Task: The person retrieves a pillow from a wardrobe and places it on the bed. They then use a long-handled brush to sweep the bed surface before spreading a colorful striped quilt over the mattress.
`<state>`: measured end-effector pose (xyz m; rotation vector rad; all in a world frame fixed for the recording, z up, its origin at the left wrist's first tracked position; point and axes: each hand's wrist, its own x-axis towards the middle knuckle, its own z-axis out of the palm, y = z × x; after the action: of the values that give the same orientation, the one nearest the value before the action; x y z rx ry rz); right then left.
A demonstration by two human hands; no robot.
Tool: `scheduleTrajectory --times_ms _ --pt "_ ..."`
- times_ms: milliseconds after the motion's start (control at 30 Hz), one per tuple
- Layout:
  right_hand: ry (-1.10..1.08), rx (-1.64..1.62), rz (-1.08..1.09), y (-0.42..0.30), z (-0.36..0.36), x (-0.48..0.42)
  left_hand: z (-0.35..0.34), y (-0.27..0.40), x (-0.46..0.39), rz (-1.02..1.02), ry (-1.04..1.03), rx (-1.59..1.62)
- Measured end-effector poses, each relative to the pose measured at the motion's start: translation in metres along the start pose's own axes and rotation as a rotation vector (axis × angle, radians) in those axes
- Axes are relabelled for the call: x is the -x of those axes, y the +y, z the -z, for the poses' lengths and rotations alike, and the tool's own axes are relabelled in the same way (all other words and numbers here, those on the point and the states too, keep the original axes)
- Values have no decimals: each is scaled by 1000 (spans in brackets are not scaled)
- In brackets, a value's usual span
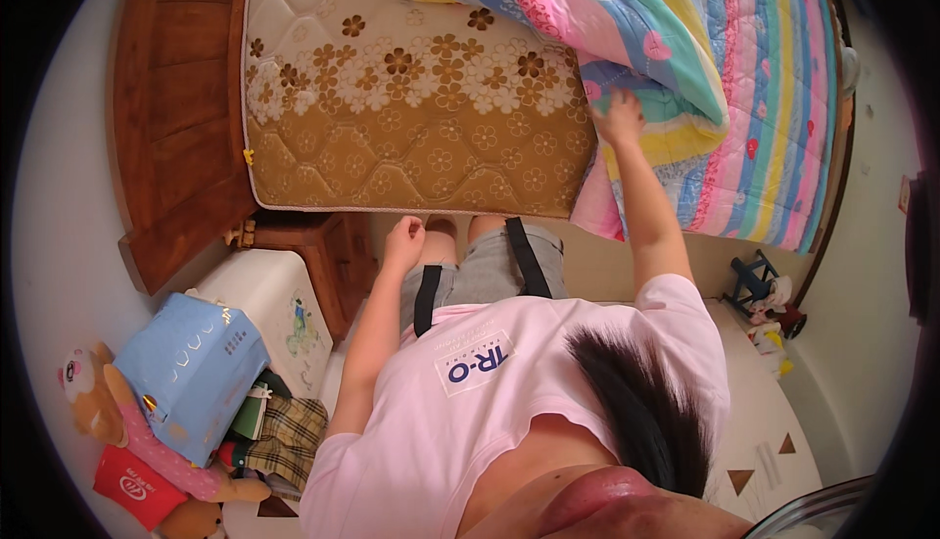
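A quilt in pink, blue, yellow and green stripes (764,98) covers the right part of the bed, its near part folded over itself. My right hand (621,117) lies on the blue and green part of that fold, fingers spread, gripping nothing that shows. To its left the mattress (440,150) is uncovered, brown and cream with a flower pattern. My left hand (405,244) hangs low beside the mattress's near edge, in front of my thigh, its fingers curled in and no object visible in them.
A wooden headboard (191,98) stands at the left. Below it are a wooden bedside cabinet (341,267), a white box (283,304), a blue bag (194,370), a plush toy (95,392) and plaid cloth (290,432). A dark stool (750,286) stands at the right.
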<state>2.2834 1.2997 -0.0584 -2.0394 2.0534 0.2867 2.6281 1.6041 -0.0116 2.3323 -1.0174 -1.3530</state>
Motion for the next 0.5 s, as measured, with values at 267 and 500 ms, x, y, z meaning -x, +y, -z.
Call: scheduleTrajectory --times_ms 267,500 --pt "30 -4 -148 22 -55 -21 1 -18 20 94 -31 -33" --pt "199 -1335 17 -30 99 28 -4 31 -9 191 -199 610"
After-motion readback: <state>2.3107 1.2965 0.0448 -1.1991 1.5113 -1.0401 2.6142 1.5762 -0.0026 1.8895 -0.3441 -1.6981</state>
